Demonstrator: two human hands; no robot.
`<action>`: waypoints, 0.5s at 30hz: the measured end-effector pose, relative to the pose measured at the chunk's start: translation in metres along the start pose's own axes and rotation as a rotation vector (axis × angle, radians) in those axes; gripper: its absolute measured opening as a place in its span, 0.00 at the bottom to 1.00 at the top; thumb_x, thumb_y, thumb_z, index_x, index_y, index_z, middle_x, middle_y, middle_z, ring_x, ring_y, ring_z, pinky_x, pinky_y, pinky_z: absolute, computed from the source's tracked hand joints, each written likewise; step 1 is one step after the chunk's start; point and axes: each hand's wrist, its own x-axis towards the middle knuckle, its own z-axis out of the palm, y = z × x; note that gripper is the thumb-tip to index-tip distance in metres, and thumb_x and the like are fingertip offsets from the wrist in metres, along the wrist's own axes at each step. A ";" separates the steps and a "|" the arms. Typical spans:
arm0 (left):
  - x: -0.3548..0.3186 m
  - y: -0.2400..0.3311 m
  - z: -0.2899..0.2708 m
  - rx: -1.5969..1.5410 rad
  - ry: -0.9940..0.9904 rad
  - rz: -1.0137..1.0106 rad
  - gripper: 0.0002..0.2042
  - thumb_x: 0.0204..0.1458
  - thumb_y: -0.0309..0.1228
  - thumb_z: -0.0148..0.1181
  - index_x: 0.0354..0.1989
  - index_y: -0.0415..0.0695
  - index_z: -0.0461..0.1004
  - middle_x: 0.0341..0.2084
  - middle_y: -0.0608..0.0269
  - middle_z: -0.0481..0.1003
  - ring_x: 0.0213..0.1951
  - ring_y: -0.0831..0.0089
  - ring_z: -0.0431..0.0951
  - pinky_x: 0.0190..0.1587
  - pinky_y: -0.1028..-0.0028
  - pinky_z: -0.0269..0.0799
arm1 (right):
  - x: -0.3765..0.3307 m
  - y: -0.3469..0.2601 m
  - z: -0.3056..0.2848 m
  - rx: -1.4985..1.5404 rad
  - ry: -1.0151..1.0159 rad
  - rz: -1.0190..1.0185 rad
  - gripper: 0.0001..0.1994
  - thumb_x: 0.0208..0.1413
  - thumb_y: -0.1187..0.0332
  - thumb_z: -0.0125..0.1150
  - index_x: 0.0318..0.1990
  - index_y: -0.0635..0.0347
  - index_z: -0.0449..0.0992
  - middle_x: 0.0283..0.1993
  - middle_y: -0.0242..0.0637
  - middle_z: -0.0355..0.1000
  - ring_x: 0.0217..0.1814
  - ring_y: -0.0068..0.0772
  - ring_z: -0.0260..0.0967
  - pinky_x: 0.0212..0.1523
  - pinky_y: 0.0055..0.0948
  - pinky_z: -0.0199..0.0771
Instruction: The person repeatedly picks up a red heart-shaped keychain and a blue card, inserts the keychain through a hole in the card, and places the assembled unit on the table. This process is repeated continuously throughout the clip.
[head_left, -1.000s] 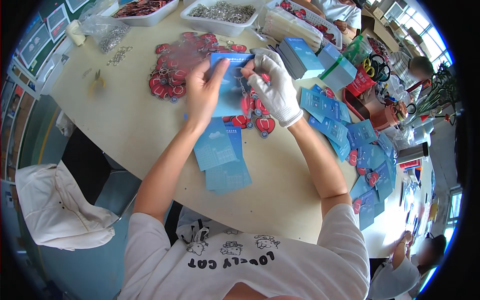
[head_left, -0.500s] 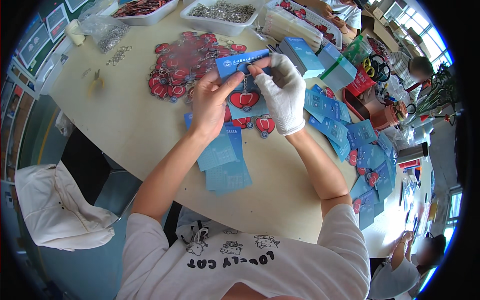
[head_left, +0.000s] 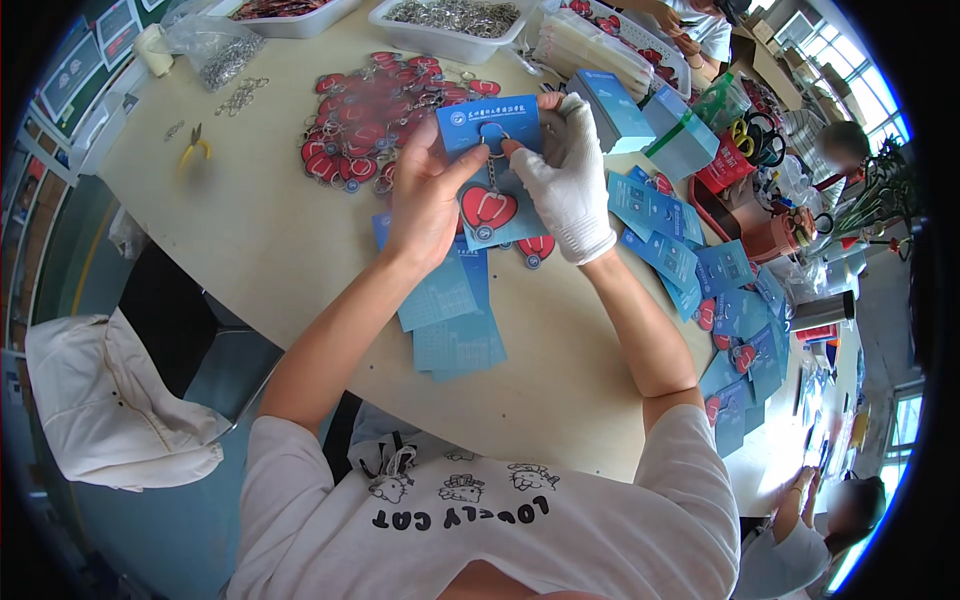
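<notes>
Between both hands, above the table, I hold a blue backing card (head_left: 470, 118) with a red heart keychain (head_left: 488, 208) lying against its face. The metal split ring (head_left: 503, 137) sits near a darker blue spot in the card's upper half, with a short chain running down to the heart. My bare left hand (head_left: 428, 190) grips the card's left edge, its thumb at the ring. My right hand (head_left: 572, 185), in a white glove with bare fingertips, pinches the right side with its thumb beside the ring. Whether the ring passes through the card is unclear.
A heap of heart keychains (head_left: 365, 125) lies beyond my hands. Loose blue cards (head_left: 455, 320) rest nearer me. Carded keychains (head_left: 745, 320) pile up at the right, below card stacks (head_left: 612, 110). Yellow-handled pliers (head_left: 195, 148) lie left; a tub of metal rings (head_left: 450, 20) stands behind.
The card has come round to face me more squarely, showing more of its front. The ring and heart now lie flatter against it, and both thumbs have shifted slightly lower.
</notes>
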 end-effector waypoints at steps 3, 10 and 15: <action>0.004 0.008 -0.012 0.260 -0.066 -0.049 0.17 0.53 0.20 0.58 0.51 0.38 0.67 0.44 0.63 0.72 0.48 0.77 0.71 0.52 0.76 0.67 | 0.012 0.002 -0.033 -0.150 -0.066 -0.076 0.25 0.45 0.82 0.58 0.53 0.65 0.60 0.42 0.38 0.68 0.43 0.24 0.68 0.44 0.25 0.72; -0.053 0.046 -0.067 1.820 -0.109 -0.131 0.19 0.51 0.39 0.65 0.43 0.39 0.67 0.28 0.56 0.74 0.33 0.67 0.75 0.38 0.70 0.71 | 0.008 -0.050 -0.193 -0.726 -0.402 0.363 0.24 0.45 0.73 0.58 0.54 0.62 0.67 0.42 0.36 0.70 0.45 0.28 0.69 0.47 0.27 0.70; -0.060 0.032 -0.081 1.195 -0.031 -0.320 0.16 0.49 0.33 0.67 0.38 0.39 0.66 0.23 0.63 0.74 0.28 0.78 0.73 0.34 0.77 0.68 | 0.027 0.004 -0.159 -1.122 -0.393 -0.079 0.15 0.51 0.64 0.61 0.47 0.55 0.75 0.45 0.43 0.74 0.49 0.44 0.71 0.52 0.35 0.69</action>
